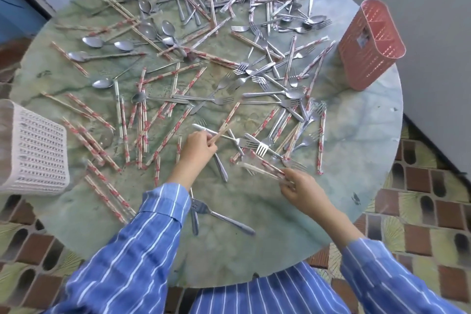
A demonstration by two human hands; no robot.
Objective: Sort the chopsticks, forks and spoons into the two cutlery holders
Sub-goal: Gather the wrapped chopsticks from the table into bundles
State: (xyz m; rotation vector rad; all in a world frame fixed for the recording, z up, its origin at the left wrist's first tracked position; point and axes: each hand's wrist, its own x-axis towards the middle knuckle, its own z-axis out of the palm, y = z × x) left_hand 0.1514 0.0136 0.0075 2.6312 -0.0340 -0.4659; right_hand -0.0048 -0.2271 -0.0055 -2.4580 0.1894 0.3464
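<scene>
Green-veined stone makes up the round table [356, 160], which is strewn with wrapped chopsticks, spoons [168, 28] and forks [262, 148] pointing every way. At the table's left edge sits the white holder [38, 150], its mesh wall facing the camera. Towards the table's near side, just left of its middle, the left hand [197, 146] reaches out from a blue striped sleeve [153, 224]. Its fingers are curled round one wrapped pair [225, 129] whose long axis runs up and to the right, away from the person. Right of it, the right hand [299, 186] pinches a second wrapped pair [265, 167] by one end, lying nearly level and pointing left. The red print on the wrappers is too small to read. At the table's far right edge stands the pink holder [369, 46], its open top showing a divider.
</scene>
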